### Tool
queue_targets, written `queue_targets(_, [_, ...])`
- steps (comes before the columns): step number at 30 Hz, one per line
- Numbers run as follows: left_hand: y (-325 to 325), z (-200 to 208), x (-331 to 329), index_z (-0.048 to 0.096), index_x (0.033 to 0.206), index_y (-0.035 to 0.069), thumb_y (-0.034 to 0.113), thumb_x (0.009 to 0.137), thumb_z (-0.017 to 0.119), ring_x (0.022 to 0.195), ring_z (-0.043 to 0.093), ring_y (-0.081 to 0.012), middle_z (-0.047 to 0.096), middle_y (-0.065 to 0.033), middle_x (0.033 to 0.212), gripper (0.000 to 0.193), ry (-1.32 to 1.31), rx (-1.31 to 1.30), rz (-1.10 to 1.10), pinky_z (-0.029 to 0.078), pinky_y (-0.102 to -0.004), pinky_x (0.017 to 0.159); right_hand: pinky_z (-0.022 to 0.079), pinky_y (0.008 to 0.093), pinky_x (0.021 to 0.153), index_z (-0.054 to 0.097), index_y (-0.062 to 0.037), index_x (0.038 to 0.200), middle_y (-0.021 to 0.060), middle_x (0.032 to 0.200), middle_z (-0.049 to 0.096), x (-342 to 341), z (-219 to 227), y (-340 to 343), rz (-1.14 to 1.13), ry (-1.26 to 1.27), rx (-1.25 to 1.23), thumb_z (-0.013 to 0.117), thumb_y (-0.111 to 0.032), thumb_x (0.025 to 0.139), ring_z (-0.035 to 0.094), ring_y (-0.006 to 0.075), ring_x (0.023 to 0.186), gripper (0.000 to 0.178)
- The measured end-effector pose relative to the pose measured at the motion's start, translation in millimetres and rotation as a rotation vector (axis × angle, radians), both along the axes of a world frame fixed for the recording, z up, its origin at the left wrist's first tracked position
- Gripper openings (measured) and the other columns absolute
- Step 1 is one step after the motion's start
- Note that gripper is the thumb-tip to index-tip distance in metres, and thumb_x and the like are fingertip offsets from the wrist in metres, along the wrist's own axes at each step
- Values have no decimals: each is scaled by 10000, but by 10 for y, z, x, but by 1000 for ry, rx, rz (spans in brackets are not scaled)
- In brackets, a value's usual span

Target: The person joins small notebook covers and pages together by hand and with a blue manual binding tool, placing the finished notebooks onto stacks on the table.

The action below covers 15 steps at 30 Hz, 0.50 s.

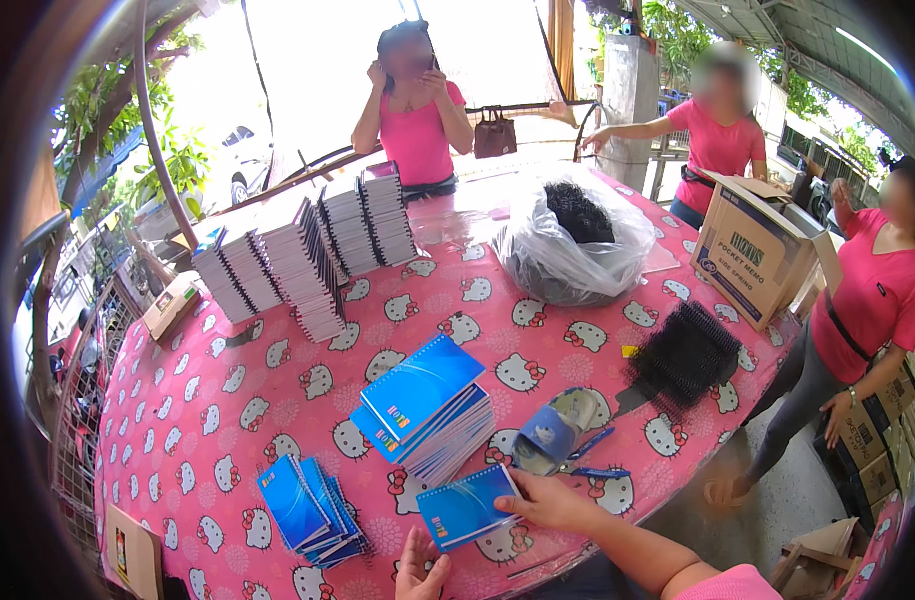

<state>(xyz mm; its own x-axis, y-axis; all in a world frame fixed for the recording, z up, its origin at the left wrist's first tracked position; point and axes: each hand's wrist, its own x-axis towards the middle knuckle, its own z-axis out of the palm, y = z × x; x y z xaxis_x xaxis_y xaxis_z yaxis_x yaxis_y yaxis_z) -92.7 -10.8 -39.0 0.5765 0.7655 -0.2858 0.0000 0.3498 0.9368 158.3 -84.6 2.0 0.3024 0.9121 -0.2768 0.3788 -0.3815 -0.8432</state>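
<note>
The right hand (545,500) grips the right edge of a blue notebook (464,508). The left hand (422,572), palm open, is just beside its lower left corner. On the table (377,318), a notebook stack (424,388) stands beyond; a smaller notebook pile (302,503) lies left.

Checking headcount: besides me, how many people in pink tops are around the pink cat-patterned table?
3: one person at the far side, a second person behind the open brown cardboard box, and a third person at the right edge. Others may be hidden.
</note>
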Motion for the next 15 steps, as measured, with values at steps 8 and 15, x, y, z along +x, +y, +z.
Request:
queue_targets(8, [-5,84,161,259,1494,-7,-8,906,608,1259,453,-158,440,-112,1426,684,-94,-99,-14,371,-284,1024,510,365,779,557,-8,1255,179,1041,674,-59,-142,82,-111,-53,-12,701,-464,837,664,267,914,635])
queue_targets(15, [-2,183,42,257,1499,9,-12,901,611,1172,505,-152,491,-98,1350,696,-9,-140,-6,408,-262,962,498,414,805,562,30,1139,232,1001,651,-205,-133,36,-214,-72,104,773,-299,765,647,361,934,541])
